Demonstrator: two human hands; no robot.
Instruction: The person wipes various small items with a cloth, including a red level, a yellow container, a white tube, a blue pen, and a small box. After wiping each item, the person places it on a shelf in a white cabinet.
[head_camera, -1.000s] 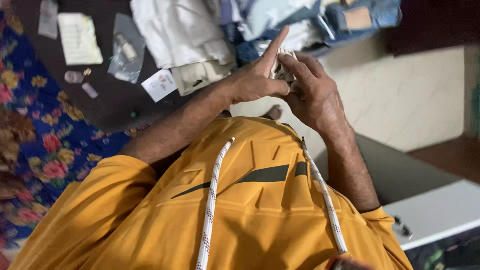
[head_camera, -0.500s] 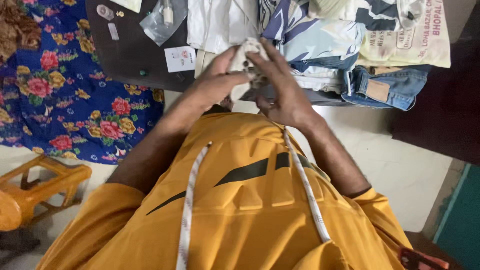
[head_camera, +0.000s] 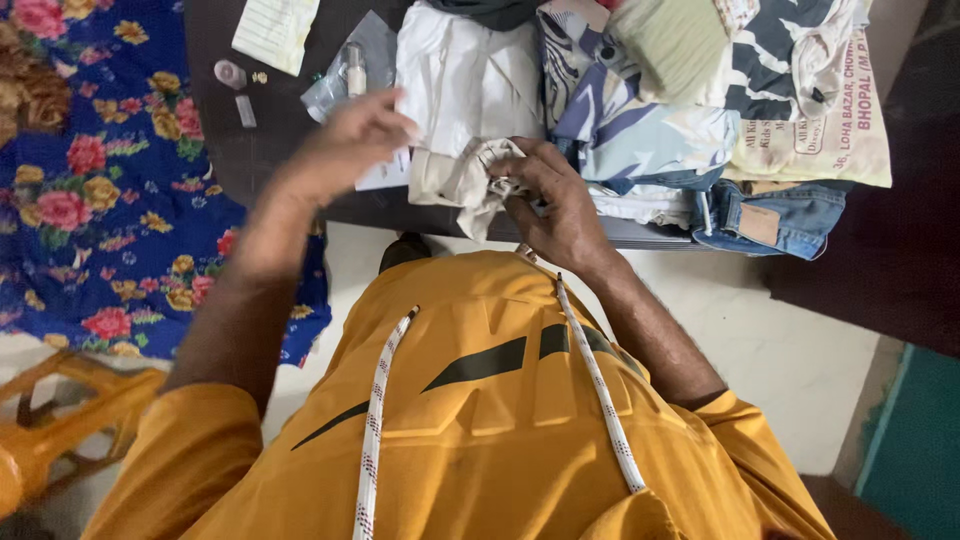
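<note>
Against right hand (head_camera: 560, 205), crumpled cloth (head_camera: 470, 175), seemingly lengthwise left.

A clear plastic pouch (head_camera: 345, 75) with a small bottle inside lies at the far left of the dark table. Just near of it is a white printed card (head_camera: 385, 170), partly covered. A cream cloth bag with red print (head_camera: 835, 120) lies far right. A tan patch label (head_camera: 758, 224) sits on folded jeans.
</note>
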